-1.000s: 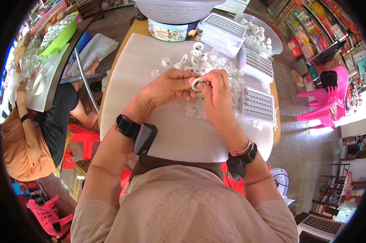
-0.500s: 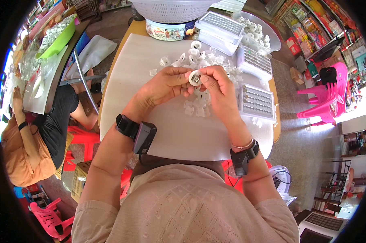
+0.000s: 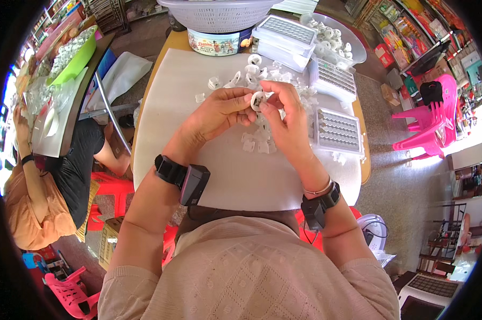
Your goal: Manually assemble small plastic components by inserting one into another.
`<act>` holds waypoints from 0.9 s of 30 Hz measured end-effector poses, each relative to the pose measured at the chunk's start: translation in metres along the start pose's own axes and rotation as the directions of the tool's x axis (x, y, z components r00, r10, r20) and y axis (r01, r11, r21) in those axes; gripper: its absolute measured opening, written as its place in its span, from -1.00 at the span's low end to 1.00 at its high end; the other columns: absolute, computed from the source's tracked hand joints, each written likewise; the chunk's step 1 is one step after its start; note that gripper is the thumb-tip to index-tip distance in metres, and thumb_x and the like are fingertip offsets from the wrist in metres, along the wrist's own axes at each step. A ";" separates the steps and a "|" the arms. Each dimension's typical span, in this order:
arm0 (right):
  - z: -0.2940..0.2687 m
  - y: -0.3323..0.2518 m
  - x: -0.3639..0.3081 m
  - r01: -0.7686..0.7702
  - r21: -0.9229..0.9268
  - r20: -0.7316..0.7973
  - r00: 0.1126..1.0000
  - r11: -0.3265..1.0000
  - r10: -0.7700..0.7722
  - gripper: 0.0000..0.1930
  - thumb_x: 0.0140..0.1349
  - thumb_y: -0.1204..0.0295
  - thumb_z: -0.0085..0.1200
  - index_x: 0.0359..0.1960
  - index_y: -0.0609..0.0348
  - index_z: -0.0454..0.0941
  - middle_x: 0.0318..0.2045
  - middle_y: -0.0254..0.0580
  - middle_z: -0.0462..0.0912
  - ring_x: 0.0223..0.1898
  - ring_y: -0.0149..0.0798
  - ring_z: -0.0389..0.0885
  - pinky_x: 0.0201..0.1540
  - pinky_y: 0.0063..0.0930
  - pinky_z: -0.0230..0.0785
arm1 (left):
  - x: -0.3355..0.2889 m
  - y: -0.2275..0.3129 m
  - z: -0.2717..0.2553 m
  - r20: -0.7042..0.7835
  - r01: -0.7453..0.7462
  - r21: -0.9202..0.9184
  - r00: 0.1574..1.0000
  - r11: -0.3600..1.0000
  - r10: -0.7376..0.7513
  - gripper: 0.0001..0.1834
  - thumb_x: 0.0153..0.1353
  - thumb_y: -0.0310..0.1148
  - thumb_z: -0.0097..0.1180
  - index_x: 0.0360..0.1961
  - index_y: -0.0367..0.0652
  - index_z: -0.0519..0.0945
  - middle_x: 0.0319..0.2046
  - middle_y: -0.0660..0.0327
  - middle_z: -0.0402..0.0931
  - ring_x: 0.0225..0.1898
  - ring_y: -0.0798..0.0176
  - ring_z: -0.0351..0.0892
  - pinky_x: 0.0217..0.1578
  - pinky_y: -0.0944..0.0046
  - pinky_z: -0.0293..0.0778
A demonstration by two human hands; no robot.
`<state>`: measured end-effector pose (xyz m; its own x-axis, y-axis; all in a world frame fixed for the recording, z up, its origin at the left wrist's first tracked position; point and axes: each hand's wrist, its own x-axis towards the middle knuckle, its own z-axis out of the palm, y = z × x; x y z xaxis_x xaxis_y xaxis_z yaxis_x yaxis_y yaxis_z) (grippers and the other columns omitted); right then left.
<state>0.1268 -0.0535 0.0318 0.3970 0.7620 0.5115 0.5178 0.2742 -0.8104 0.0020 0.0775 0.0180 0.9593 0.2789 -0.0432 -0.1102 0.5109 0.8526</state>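
Above the middle of the table, my left hand [image 3: 219, 113] pinches a round white plastic socket [image 3: 256, 101] between thumb and fingers. Metal parts show inside its open face, which is turned toward me. My right hand [image 3: 288, 120] is at the socket's right side, thumb against its face and index finger raised and bent over it. Any small part between the right fingers is too small to make out. Just beyond and under my hands lies a loose heap of white sockets [image 3: 253, 64] and clear-white plastic pieces [image 3: 258, 143].
Lidded trays of small parts [image 3: 338, 129] line the table's right side, with stacked clear boxes [image 3: 286, 37] behind. At the back stand a bowl of white sockets [image 3: 353, 40], a round tin [image 3: 214, 44] and a grey basket [image 3: 219, 16]. Another person [image 3: 38, 197] sits at the left table.
My right index finger has lifted a little off the socket, and the right thumb has shifted lower across its face. The socket is turned slightly; the left hand keeps its hold.
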 end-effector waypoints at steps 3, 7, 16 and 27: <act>0.000 0.002 -0.003 0.109 -0.110 0.004 0.994 0.988 -0.109 -0.74 0.08 0.62 0.03 -0.14 0.22 0.50 -0.19 -0.09 0.51 -0.31 -0.22 0.55 -0.27 -0.40 0.45 | -0.001 0.000 0.003 -0.038 -0.006 0.029 0.999 1.000 0.008 -0.67 0.30 -0.29 0.03 -0.04 -0.34 0.48 -0.28 0.22 0.54 -0.33 0.40 0.53 -0.25 0.39 0.47; 0.000 0.009 -0.003 0.229 -0.253 0.009 0.972 0.940 -0.234 -0.70 0.01 0.62 0.06 -0.15 0.23 0.51 -0.24 -0.04 0.53 -0.29 -0.05 0.56 -0.27 -0.29 0.47 | 0.000 -0.002 0.005 -0.059 -0.017 0.110 0.998 0.994 0.023 -0.68 0.29 -0.29 0.04 -0.05 -0.31 0.50 -0.29 0.24 0.54 -0.33 0.40 0.53 -0.24 0.39 0.47; 0.004 0.006 -0.002 0.296 -0.402 -0.044 0.939 0.867 -0.341 -0.79 0.01 0.60 0.09 -0.26 0.20 0.57 -0.31 -0.11 0.57 -0.34 -0.11 0.59 -0.32 -0.36 0.46 | 0.001 -0.005 0.008 -0.118 -0.012 0.188 0.992 0.982 0.035 -0.70 0.29 -0.29 0.04 -0.09 -0.31 0.51 -0.36 0.26 0.52 -0.36 0.41 0.50 -0.28 0.40 0.47; 0.003 -0.004 -0.004 0.332 -0.276 -0.004 0.938 0.902 -0.346 -0.59 -0.06 0.69 0.07 -0.10 0.22 0.40 -0.25 -0.07 0.52 -0.25 -0.01 0.48 -0.18 -0.26 0.39 | 0.000 -0.004 0.011 -0.134 -0.037 0.116 0.990 0.993 0.053 -0.67 0.30 -0.30 0.01 -0.02 -0.33 0.49 -0.29 0.24 0.55 -0.34 0.41 0.53 -0.27 0.38 0.49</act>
<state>0.1210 -0.0558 0.0323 0.1961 0.6179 0.7614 0.8081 0.3380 -0.4824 0.0052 0.0663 0.0205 0.9085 0.4124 -0.0675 -0.1150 0.4020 0.9084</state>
